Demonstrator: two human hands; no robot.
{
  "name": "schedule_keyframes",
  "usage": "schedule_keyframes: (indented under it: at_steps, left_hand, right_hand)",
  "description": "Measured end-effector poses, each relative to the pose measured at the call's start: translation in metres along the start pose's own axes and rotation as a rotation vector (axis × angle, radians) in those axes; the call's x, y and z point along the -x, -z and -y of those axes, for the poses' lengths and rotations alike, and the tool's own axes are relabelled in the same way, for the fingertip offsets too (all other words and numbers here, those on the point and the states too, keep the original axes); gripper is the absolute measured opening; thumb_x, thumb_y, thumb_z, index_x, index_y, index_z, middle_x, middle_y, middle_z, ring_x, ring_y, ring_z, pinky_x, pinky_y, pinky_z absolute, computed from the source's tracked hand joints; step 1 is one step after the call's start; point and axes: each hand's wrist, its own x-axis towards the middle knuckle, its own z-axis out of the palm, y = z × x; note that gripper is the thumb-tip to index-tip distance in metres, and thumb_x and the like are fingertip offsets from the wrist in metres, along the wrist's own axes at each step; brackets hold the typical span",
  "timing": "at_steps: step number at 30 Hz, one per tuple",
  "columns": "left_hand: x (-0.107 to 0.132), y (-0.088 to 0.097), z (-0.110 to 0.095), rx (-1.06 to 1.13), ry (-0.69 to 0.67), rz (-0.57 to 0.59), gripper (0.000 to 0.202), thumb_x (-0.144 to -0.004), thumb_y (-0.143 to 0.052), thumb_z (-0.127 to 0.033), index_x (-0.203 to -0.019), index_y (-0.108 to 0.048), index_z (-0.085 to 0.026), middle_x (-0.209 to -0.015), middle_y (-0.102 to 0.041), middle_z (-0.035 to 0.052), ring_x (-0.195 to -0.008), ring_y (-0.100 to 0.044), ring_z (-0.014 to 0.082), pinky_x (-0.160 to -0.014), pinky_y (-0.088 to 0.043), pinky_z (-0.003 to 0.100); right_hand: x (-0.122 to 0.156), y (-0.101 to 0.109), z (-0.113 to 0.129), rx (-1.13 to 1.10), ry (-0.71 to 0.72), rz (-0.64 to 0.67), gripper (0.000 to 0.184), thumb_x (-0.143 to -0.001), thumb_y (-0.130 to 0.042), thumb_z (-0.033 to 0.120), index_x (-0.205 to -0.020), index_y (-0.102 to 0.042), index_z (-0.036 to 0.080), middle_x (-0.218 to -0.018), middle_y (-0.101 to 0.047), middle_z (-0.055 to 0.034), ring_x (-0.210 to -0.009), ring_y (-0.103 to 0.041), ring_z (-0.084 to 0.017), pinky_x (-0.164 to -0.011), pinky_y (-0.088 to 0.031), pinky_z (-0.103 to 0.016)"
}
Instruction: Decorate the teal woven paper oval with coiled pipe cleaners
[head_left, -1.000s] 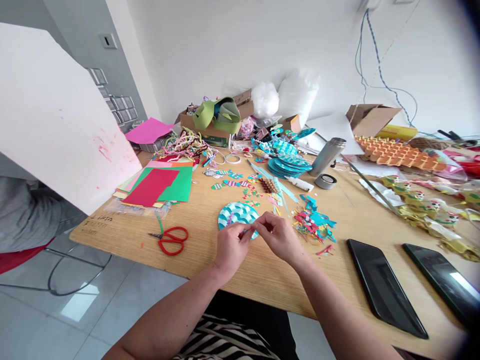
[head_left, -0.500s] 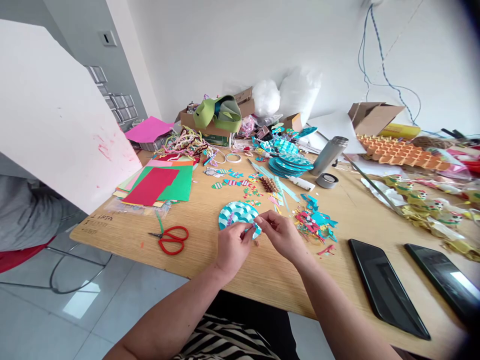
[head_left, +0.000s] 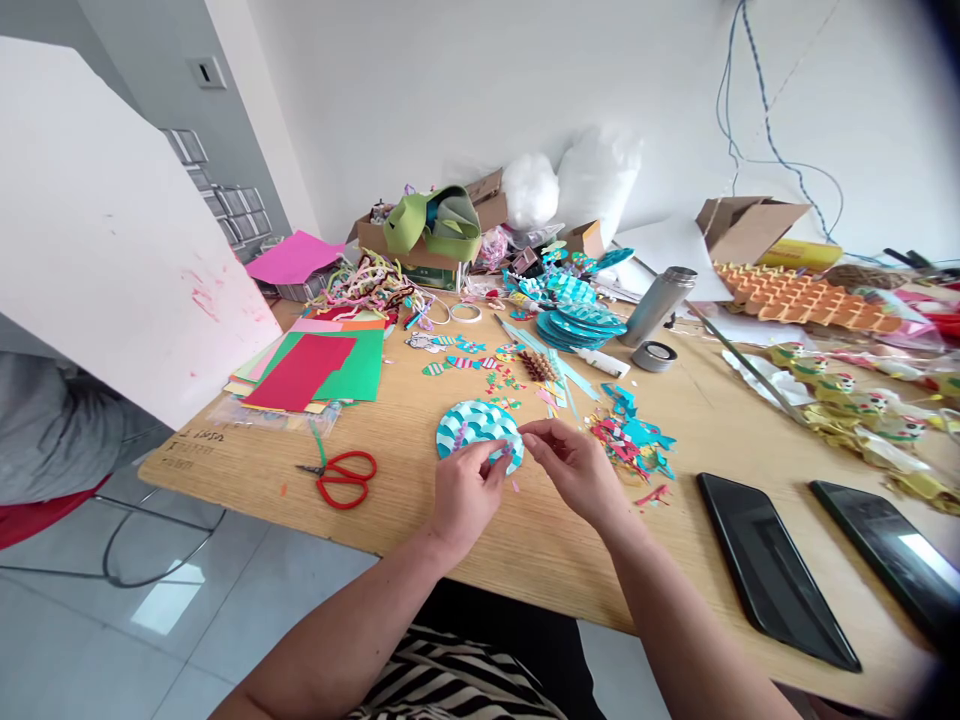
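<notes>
A round disc [head_left: 459, 418] with a teal-and-white wave pattern lies on the table in front of me. A thin, crinkled purple strip [head_left: 460, 437] rests on its left half. My left hand [head_left: 469, 492] is over the disc's lower edge, thumb and fingers pinched together, with a small purple piece [head_left: 507, 449] showing at the fingertips. Just right of the disc, my right hand [head_left: 571, 468] is closed in a pinch. Whatever it may hold is too small to make out. Red-handled scissors [head_left: 345, 480] lie to the left of my hands.
Coloured paper sheets [head_left: 360, 365] are stacked at the left. Beyond the disc lie fish cutouts [head_left: 472, 363], a pine cone [head_left: 537, 366] and stacked teal discs [head_left: 574, 330]. Paper scraps [head_left: 630, 435] and a phone [head_left: 776, 570] are on the right. A steel flask [head_left: 660, 307] stands farther back.
My right hand has drawn slightly right, away from my left fingertips. The pale blue-white bit between my hands no longer shows there, and purple now shows at the left fingertips.
</notes>
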Motion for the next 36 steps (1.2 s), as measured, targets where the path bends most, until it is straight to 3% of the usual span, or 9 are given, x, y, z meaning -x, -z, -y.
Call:
schedule_keyframes:
  at_steps: [3, 7, 14, 18, 22, 26, 31, 36]
  left_hand:
    - [0.003, 0.004, -0.001, 0.000, 0.009, 0.007, 0.027, -0.083, -0.057, -0.031, -0.103, -0.066, -0.017, -0.056, -0.059, -0.0010, -0.051, -0.051, 0.0112, -0.056, -0.041, 0.022]
    - [0.013, 0.019, 0.002, 0.003, 0.015, 0.028, 0.032, -0.083, -0.056, -0.032, -0.110, -0.062, -0.016, -0.055, -0.056, -0.0023, -0.050, -0.050, 0.0105, -0.056, -0.041, 0.022]
    - [0.035, 0.041, 0.020, -0.116, -0.071, 0.057, 0.027, -0.086, -0.051, -0.027, -0.109, -0.062, -0.016, -0.057, -0.056, -0.0015, -0.051, -0.052, 0.0093, -0.057, -0.043, 0.020]
    - [0.037, 0.046, 0.027, -0.161, -0.137, 0.053, 0.025, -0.086, -0.051, -0.022, -0.108, -0.062, -0.015, -0.066, -0.064, 0.0028, -0.058, -0.058, 0.0113, -0.061, -0.047, 0.021]
    - [0.036, 0.048, 0.031, -0.167, -0.184, 0.083, 0.024, -0.086, -0.048, -0.018, -0.107, -0.061, -0.016, -0.075, -0.067, 0.0048, -0.066, -0.062, 0.0127, -0.064, -0.048, 0.022]
    - [0.034, 0.052, 0.033, -0.186, -0.196, 0.102, 0.023, -0.087, -0.048, -0.017, -0.106, -0.061, -0.017, -0.075, -0.067, 0.0044, -0.068, -0.062, 0.0131, -0.063, -0.047, 0.022]
    - [0.030, 0.060, 0.035, -0.236, -0.187, 0.089, 0.021, -0.087, -0.049, -0.018, -0.103, -0.062, -0.016, -0.073, -0.064, 0.0037, -0.067, -0.061, 0.0133, -0.061, -0.046, 0.023]
    - [0.023, 0.065, 0.039, -0.315, -0.166, 0.045, 0.018, -0.086, -0.049, -0.018, -0.097, -0.063, -0.017, -0.077, -0.064, 0.0053, -0.074, -0.060, 0.0164, -0.065, -0.048, 0.027]
  right_hand:
    - [0.013, 0.004, -0.007, 0.092, -0.006, -0.040, 0.025, -0.087, -0.050, 0.037, -0.088, -0.066, 0.018, -0.073, -0.064, -0.0049, -0.060, -0.055, -0.015, -0.053, -0.043, -0.026]
    - [0.036, -0.001, -0.019, 0.236, 0.044, 0.014, 0.026, -0.090, -0.045, 0.032, -0.087, -0.067, 0.019, -0.078, -0.062, -0.0064, -0.065, -0.057, -0.017, -0.058, -0.046, -0.028]
    - [0.055, -0.014, -0.019, 0.526, 0.176, 0.098, 0.026, -0.092, -0.042, 0.024, -0.105, -0.065, 0.023, -0.086, -0.058, -0.0086, -0.080, -0.057, -0.021, -0.073, -0.048, -0.035]
    - [0.059, -0.007, -0.020, 0.675, 0.218, 0.145, 0.024, -0.091, -0.045, 0.025, -0.104, -0.065, 0.022, -0.087, -0.057, -0.0101, -0.081, -0.054, -0.023, -0.072, -0.047, -0.036]
    - [0.065, 0.009, -0.031, 0.762, 0.196, 0.092, 0.024, -0.092, -0.043, 0.025, -0.092, -0.066, 0.019, -0.082, -0.057, -0.0106, -0.078, -0.052, -0.024, -0.068, -0.045, -0.037]
    - [0.065, 0.018, -0.038, 0.756, 0.161, 0.009, 0.025, -0.092, -0.041, 0.023, -0.083, -0.064, 0.019, -0.079, -0.057, -0.0098, -0.075, -0.052, -0.023, -0.066, -0.043, -0.037]
    - [0.053, 0.013, -0.031, 0.689, 0.119, -0.128, 0.020, -0.089, -0.048, 0.030, -0.076, -0.059, 0.020, -0.077, -0.056, -0.0083, -0.076, -0.053, -0.024, -0.069, -0.043, -0.038]
    - [0.041, 0.002, -0.022, 0.488, 0.045, -0.059, 0.014, -0.089, -0.049, 0.030, -0.085, -0.060, 0.022, -0.081, -0.062, -0.0068, -0.076, -0.058, -0.021, -0.067, -0.046, -0.033]
